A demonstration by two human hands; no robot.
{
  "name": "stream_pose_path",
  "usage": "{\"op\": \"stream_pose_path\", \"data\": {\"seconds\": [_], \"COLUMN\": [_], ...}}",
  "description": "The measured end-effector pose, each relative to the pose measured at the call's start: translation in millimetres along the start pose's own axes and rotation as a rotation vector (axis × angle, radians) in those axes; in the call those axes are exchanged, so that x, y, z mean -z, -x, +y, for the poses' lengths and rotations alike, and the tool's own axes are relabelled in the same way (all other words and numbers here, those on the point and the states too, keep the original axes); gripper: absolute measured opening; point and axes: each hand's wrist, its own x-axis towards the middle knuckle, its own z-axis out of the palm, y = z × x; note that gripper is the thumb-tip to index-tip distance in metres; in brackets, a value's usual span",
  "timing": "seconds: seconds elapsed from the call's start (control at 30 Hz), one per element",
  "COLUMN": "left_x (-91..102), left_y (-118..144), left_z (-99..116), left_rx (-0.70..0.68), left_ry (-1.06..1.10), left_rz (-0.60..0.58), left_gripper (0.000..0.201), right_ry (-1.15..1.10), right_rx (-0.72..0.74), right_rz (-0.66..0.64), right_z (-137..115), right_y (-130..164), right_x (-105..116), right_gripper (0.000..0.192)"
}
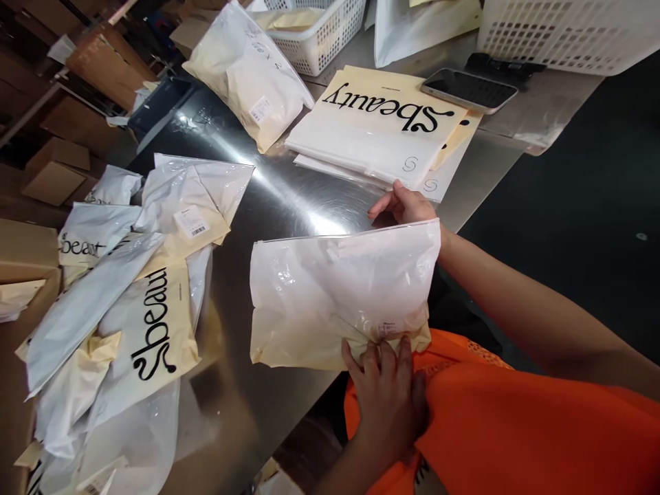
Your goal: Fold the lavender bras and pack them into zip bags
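Note:
A filled white and cream plastic bag (330, 295) is held upright over the near edge of a shiny metal table (278, 199). My left hand (386, 392) presses the bag's bottom edge against my orange shirt. My right hand (405, 205) grips the top right corner by the zip strip, its fingers reaching behind the bag.
A heap of packed "Sbeauty" bags (128, 302) lies on the left. A stack of flat empty "Sbeauty" bags (379, 127) sits at the back, with a phone (469, 89) beside it. White baskets (320, 31) and another packed bag (252, 72) stand further back. Cardboard boxes are at far left.

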Motion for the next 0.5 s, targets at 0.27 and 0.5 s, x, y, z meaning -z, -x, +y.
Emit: {"op": "stream_pose_path", "data": {"seconds": [0.27, 0.5], "left_x": [-2.0, 0.6], "left_y": [0.8, 1.5], "left_z": [-0.5, 0.8], "left_rx": [0.002, 0.004], "left_ry": [-0.006, 0.0], "left_rz": [0.016, 0.001], "left_gripper": [0.043, 0.043], "right_ry": [-0.022, -0.056], "right_rx": [-0.043, -0.064], "right_rz": [-0.068, -0.186], "right_z": [-2.8, -3.4], "right_y": [-4.3, -6.0], "right_x": [4.6, 13.5], "right_gripper": [0.064, 0.063]}}
